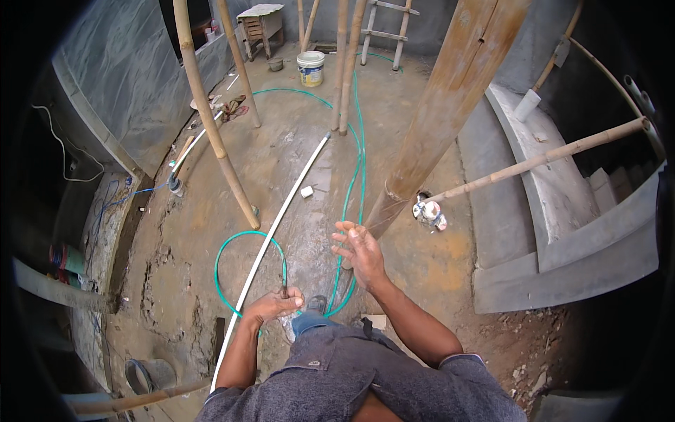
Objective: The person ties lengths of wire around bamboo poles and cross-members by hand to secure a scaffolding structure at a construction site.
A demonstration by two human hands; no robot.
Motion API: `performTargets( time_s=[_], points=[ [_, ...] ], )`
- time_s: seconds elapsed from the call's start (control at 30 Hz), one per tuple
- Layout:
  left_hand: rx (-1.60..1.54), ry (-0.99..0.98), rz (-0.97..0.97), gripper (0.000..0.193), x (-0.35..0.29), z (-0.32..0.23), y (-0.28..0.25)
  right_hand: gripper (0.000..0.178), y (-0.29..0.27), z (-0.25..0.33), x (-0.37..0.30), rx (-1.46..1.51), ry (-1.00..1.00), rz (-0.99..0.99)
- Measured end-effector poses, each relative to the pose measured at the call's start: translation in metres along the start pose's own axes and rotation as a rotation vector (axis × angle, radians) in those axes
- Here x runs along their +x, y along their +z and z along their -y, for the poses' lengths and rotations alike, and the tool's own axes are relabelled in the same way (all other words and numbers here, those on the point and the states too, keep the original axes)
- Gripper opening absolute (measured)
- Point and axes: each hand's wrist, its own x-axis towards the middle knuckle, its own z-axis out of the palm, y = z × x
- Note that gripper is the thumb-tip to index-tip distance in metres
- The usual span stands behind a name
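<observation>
My left hand (275, 307) is closed, thumb pressed over the fingers, at the lower middle. The darkened end of a thin green hose (223, 247) runs down into its grip. From there the hose loops over the ground and passes behind my leg. Higher and to the right is my right hand (364, 259), raised with its fingers apart and nothing plainly in it. It hangs in front of the foot of a thick wooden post (429, 119). Between my hands and past the left one, a long white pipe (281, 214) lies slantwise on the ground.
Several bamboo poles (204, 105) stand about, with a slanting bamboo rail (541, 163) at right. Farther off are a white bucket (311, 70) and a ladder (385, 34). A small white block (306, 191) lies beside the pipe. At lower left rests a grey bucket (156, 374).
</observation>
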Motion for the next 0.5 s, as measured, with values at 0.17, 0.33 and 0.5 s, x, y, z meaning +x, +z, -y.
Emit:
performTargets(
  time_s=[0.17,0.33,0.5],
  points=[
    [0.317,-0.033,-0.157,0.026,0.030,-0.003,0.018,0.040,-0.051,0.042,-0.014,-0.096,0.176,-0.119],
    [0.382,0.254,-0.814,0.029,0.009,-0.035,-0.016,0.043,-0.074,0.037,-0.036,-0.168,0.260,-0.149],
    [0.292,0.495,-0.526,0.031,0.011,-0.076,0.100,0.041,-0.076,0.016,-0.053,-0.340,0.155,-0.154]
  ],
)
